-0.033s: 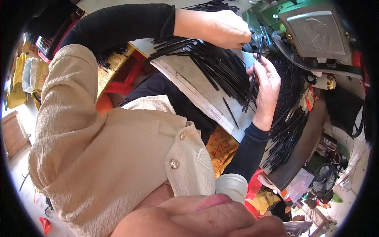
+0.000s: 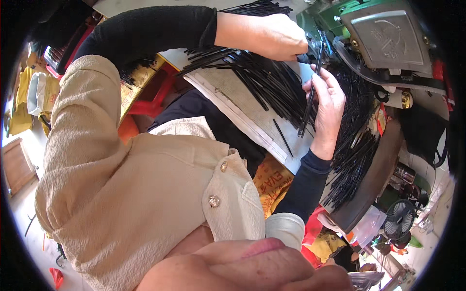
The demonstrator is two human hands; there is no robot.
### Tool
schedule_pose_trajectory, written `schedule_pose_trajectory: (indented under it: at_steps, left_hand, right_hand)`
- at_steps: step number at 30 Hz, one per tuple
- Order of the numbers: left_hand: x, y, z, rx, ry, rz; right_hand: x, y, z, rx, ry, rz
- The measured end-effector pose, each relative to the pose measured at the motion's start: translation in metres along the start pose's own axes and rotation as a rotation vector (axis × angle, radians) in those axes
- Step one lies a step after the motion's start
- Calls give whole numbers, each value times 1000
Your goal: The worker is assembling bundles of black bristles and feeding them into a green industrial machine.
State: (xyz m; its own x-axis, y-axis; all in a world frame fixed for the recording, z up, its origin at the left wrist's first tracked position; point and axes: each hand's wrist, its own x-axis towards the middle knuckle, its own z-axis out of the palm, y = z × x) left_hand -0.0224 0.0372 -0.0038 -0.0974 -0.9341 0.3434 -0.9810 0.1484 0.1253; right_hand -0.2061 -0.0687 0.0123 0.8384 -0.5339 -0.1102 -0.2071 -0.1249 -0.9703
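My right hand (image 2: 328,104) is closed on a thin black strip (image 2: 310,99), pinched between thumb and fingers. The strip slants up toward the green machine (image 2: 325,19). My left hand (image 2: 284,38) is curled, knuckles up, at the machine's near side by the strip's upper end. Its fingertips are hidden, so what it grips does not show. Beneath both hands lies a loose pile of long black strips (image 2: 272,80) on the pale worktable (image 2: 221,89). One short black strip (image 2: 283,137) lies apart near the table's edge.
A metal-plated machine head (image 2: 388,41) stands at the upper right. Right of my right hand is a dense heap of black strips (image 2: 352,165) beside a brown board (image 2: 361,203). A small fan (image 2: 400,218) is at the lower right. A red stool (image 2: 158,94) stands below the table.
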Motion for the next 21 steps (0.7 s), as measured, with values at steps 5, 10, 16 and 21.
schedule_pose_trajectory:
  at_steps: [5, 10, 16, 21]
  left_hand:
    - [10, 5, 15, 85, -56, -10]
    - [8, 3, 15, 53, 21, 21]
    - [4, -3, -14, -105, 59, -195]
    - [13, -50, -13, -675, -48, -410]
  right_hand:
    - [0, 2, -2, 7, 8, -25]
    - [1, 4, -4, -30, -7, 4]
    - [-2, 2, 2, -24, -6, 15]
    - [-2, 2, 5, 65, -48, 27]
